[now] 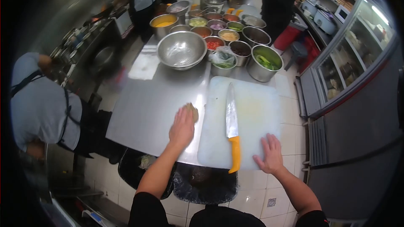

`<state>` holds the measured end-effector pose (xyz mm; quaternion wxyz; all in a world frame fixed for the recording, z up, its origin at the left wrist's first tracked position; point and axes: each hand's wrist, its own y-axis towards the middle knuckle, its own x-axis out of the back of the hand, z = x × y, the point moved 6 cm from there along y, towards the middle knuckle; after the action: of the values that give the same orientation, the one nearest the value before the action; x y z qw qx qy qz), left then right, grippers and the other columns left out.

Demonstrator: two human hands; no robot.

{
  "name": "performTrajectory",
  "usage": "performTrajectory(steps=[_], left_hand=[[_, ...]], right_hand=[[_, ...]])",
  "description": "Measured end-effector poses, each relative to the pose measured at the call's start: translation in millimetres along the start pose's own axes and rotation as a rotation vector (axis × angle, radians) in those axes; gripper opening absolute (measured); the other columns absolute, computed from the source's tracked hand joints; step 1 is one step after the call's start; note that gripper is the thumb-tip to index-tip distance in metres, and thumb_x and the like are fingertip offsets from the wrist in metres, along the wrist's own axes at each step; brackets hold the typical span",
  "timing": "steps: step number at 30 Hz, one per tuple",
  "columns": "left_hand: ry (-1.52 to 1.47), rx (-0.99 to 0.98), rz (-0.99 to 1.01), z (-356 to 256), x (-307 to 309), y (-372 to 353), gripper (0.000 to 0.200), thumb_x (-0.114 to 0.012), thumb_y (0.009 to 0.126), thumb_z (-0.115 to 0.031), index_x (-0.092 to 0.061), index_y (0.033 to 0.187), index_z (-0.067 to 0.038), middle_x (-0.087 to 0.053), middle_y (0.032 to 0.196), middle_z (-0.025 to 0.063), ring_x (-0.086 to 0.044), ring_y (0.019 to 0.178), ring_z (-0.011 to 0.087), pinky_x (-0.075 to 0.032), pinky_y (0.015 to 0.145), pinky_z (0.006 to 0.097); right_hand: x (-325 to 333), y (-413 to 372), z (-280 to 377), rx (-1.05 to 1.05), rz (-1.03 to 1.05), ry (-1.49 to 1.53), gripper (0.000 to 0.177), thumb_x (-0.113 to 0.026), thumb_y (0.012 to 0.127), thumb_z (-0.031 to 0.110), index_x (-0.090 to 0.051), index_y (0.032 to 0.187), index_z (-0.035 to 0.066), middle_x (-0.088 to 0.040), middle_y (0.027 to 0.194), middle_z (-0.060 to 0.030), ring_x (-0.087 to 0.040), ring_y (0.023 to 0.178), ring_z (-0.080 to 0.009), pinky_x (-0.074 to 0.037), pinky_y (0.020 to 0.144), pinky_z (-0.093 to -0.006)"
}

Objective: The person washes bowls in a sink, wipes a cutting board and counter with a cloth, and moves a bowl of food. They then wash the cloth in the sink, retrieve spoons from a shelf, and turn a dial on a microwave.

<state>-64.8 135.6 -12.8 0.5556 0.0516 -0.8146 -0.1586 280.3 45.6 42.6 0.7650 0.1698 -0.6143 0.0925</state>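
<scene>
One yellow-handled knife [232, 128] lies on a white cutting board [261, 101], blade pointing away from the person. The left hand [182, 128] covers a brown cloth [193, 112] on the steel tabletop [145, 111], just left of the board; whether its fingers grip the cloth cannot be told. The right hand [270, 154], fingers apart, touches the board's right edge. A metal bowl [181, 50] and food pots [261, 73] stand beyond.

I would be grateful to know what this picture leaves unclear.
Head view: most of the cloth or sponge, hidden by the left hand.
Head view: far part of the black bin, hidden by the cutting board.
Head view: contents of the glass-door refrigerator, too small and dim to name.
</scene>
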Motion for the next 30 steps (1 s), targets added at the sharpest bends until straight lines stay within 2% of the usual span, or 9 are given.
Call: performTrajectory(steps=[4, 9, 12, 14, 19, 22, 24, 26, 30], left_hand=[[-0.176, 0.14, -0.076, 18, -22, 117, 0.041, -0.046, 0.095, -0.014, -0.045, 0.134, 0.0, -0.045, 0.14, 0.0192, -0.036, 0.133, 0.0411, -0.034, 0.11, 0.0464], [-0.132, -0.02, -0.048, 14, -53, 178, 0.04, -0.051, 0.09, -0.012, -0.052, 0.128, 0.001, -0.047, 0.138, 0.0199, -0.038, 0.131, 0.0426, -0.03, 0.112, 0.0456], [-0.156, -0.213, -0.003, 7, -47, 131, 0.038, -0.054, 0.085, -0.007, -0.057, 0.122, -0.005, -0.051, 0.134, 0.0156, -0.042, 0.129, 0.0348, -0.037, 0.109, 0.0423], [-0.226, -0.211, 0.005, 0, -26, 67, 0.038, -0.054, 0.082, -0.005, -0.058, 0.12, -0.004, -0.053, 0.132, 0.0149, -0.044, 0.128, 0.0335, -0.04, 0.106, 0.0409], [-0.344, -0.384, 0.063, -27, 48, -102, 0.032, -0.061, 0.072, 0.002, -0.064, 0.104, -0.001, -0.062, 0.115, 0.0176, -0.057, 0.112, 0.0377, -0.045, 0.102, 0.0437], [-0.461, -0.17, 0.546, -29, 76, -126, 0.034, -0.066, 0.072, -0.009, -0.066, 0.105, -0.007, -0.063, 0.119, 0.0111, -0.059, 0.112, 0.0313, -0.048, 0.097, 0.0373], [-0.414, -0.113, 0.517, -41, 99, -94, 0.034, -0.064, 0.074, -0.009, -0.065, 0.108, -0.005, -0.063, 0.118, 0.0139, -0.059, 0.111, 0.0331, -0.048, 0.096, 0.0377], [-0.373, -0.161, 0.306, -50, 104, -44, 0.035, -0.063, 0.075, -0.008, -0.064, 0.109, -0.004, -0.061, 0.118, 0.0168, -0.058, 0.11, 0.0344, -0.048, 0.095, 0.0388], [-0.328, -0.181, 0.098, -60, 65, 80, 0.041, -0.057, 0.078, -0.004, -0.057, 0.12, -0.003, -0.056, 0.125, 0.0211, -0.054, 0.114, 0.0366, -0.045, 0.099, 0.0409]], right_hand=[[-1, -1, 0, -0.015, 0.026, -0.005, 0.073, -0.065, 0.08, 0.045, -0.046, 0.132, -0.002, -0.036, 0.141, -0.0284, -0.031, 0.13, -0.0479, -0.024, 0.11, -0.0546], [-1, -1, -1, -0.022, 0.029, 0.016, 0.072, -0.065, 0.081, 0.045, -0.046, 0.133, 0.0, -0.035, 0.142, -0.0276, -0.03, 0.131, -0.0472, -0.024, 0.11, -0.0543], [-3, -1, -1, -0.028, 0.049, -0.028, 0.073, -0.065, 0.08, 0.044, -0.044, 0.134, -0.001, -0.033, 0.142, -0.0269, -0.029, 0.132, -0.0464, -0.024, 0.11, -0.0536], [-2, -2, 0, -0.031, 0.041, -0.009, 0.073, -0.065, 0.08, 0.044, -0.045, 0.133, -0.001, -0.034, 0.142, -0.0272, -0.03, 0.131, -0.0465, -0.024, 0.11, -0.0536], [-2, -5, -5, -0.046, 0.023, -0.009, 0.073, -0.062, 0.083, 0.05, -0.046, 0.133, -0.001, -0.035, 0.142, -0.0279, -0.03, 0.133, -0.0456, -0.022, 0.112, -0.0528], [0, -7, -4, -0.021, -0.002, -0.018, 0.074, -0.06, 0.084, 0.052, -0.046, 0.133, -0.001, -0.036, 0.142, -0.028, -0.03, 0.133, -0.0448, -0.022, 0.112, -0.0519], [2, -9, -4, -0.013, -0.018, 0.0, 0.074, -0.059, 0.084, 0.052, -0.046, 0.133, -0.002, -0.036, 0.142, -0.028, -0.03, 0.133, -0.044, -0.023, 0.112, -0.0514], [1, -12, -5, -0.018, -0.019, -0.009, 0.073, -0.057, 0.086, 0.053, -0.046, 0.134, -0.001, -0.036, 0.143, -0.0271, -0.03, 0.134, -0.0434, -0.023, 0.112, -0.0505], [-1, -16, -7, -0.026, -0.033, -0.024, 0.073, -0.053, 0.087, 0.055, -0.046, 0.135, 0.001, -0.036, 0.143, -0.0256, -0.031, 0.134, -0.0421, -0.024, 0.112, -0.0492]])
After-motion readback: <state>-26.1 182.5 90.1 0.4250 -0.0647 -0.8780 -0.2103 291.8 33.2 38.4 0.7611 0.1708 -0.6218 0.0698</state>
